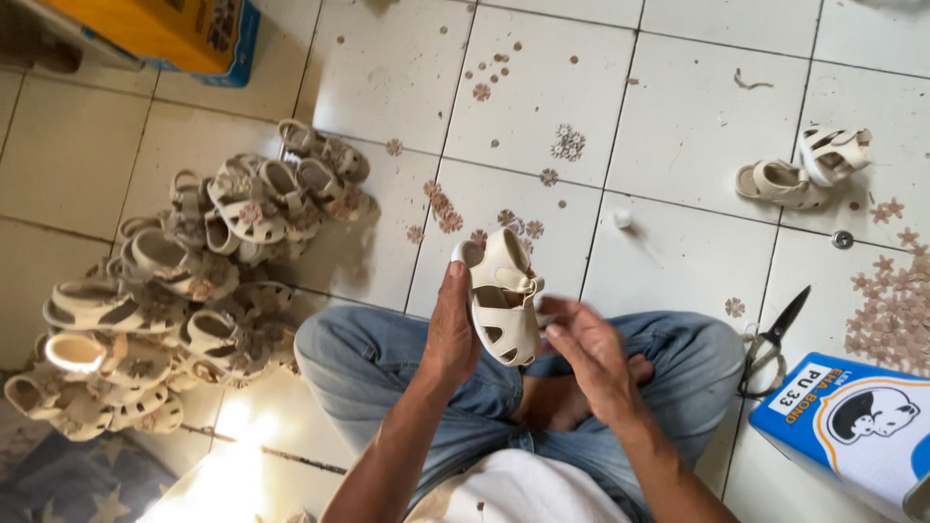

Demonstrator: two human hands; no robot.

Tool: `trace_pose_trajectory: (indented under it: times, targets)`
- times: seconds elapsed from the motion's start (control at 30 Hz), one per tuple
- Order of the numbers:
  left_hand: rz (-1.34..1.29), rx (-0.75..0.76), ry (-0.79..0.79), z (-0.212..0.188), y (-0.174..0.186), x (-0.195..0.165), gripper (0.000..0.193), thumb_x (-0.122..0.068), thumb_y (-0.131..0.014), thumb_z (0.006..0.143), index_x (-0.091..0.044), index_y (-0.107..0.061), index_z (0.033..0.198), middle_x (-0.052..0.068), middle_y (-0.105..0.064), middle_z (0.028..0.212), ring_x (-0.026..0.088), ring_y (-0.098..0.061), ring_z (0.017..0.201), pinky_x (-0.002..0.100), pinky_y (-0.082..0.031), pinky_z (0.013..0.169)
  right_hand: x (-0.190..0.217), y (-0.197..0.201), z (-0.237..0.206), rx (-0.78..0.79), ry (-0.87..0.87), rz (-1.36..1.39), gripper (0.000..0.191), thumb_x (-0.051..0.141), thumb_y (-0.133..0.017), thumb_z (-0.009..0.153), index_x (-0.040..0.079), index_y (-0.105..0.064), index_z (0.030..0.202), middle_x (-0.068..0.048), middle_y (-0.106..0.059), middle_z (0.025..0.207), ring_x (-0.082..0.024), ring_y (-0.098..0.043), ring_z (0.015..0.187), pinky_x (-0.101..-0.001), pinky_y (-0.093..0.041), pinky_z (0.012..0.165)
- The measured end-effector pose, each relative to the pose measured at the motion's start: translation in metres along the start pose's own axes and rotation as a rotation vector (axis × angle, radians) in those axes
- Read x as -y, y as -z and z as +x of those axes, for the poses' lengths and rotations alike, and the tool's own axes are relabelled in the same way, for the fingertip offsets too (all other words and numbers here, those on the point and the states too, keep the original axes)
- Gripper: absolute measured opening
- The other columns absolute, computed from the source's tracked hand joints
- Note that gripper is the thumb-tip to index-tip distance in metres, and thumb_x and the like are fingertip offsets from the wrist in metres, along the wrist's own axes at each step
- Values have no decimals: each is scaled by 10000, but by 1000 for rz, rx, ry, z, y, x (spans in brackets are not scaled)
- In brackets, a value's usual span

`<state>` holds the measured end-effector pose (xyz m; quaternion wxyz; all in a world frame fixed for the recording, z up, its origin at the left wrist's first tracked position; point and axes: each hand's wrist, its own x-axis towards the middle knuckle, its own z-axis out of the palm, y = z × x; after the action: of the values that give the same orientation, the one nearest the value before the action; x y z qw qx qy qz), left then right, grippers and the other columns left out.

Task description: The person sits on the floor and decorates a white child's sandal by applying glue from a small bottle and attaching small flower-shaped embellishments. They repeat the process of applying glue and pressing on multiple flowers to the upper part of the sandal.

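Crossed legs in jeans [387,363], hands above them.
Left hand [451,334] grips a cream sandal [502,295]; right hand [589,351] is open beside it. White tiled floor [678,126]: sandal pile [184,281] left, scissors [772,339] right, bare tiles ahead.

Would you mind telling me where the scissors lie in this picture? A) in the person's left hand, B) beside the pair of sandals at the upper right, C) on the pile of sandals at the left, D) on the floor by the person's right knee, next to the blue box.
D: the scissors lie on the tiled floor by the right knee, just left of the blue box, with neither hand touching them.
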<state>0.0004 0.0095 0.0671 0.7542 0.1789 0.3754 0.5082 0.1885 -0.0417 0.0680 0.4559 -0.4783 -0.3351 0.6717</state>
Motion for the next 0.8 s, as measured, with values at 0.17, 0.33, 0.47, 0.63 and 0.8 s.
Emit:
trace_pose_trajectory:
  times: [0.17, 0.33, 0.47, 0.63, 0.8]
  targets:
    - [348, -18, -46, -23, 9, 1, 624, -521, -412, 1050, -19, -450, 1419, 125, -543, 1288, 197, -509, 1200, 355, -415, 1060, 41, -25, -5, -121, 772, -912, 497, 132, -806, 871, 22, -616, 1317, -159, -648, 1292, -266, -674, 1140, -368, -588, 931]
    - [488, 32, -79, -36, 7, -3, 557, -459, -429, 1073, -60, -413, 1461, 167, -523, 1325, 239, -496, 1213, 373, -414, 1065, 52, -46, -5, -24, 731, -1070, 451, 94, -836, 824, 60, -707, 1255, -105, -663, 1154, -259, -693, 1012, -367, -591, 830]
    - [820, 124, -236, -50, 4, -13, 513, -373, -446, 1089, -101, -350, 1514, 216, -404, 1519, 344, -355, 1444, 432, -327, 1169, 47, -44, -14, 9, 676, -977, 360, 36, -796, 866, 43, -721, 1219, -116, -664, 1174, -219, -745, 932, -310, -630, 760]
    - [990, 245, -294, -51, -3, -18, 346, -318, -509, 1079, -85, -509, 1334, 260, -237, 1629, 425, -202, 1584, 471, -467, 1087, 44, -37, -18, -35, 743, -996, 304, 34, -801, 867, 31, -720, 1160, -116, -688, 1166, -235, -751, 961, -316, -635, 776]
    - [981, 203, -164, -43, -8, -16, 331, -360, -494, 1061, -67, -531, 1211, 215, -263, 1630, 372, -504, 1386, 458, -536, 957, 47, -36, -17, -36, 697, -1027, 313, 45, -803, 840, 29, -734, 1145, -160, -651, 1227, -232, -704, 990, -319, -612, 790]
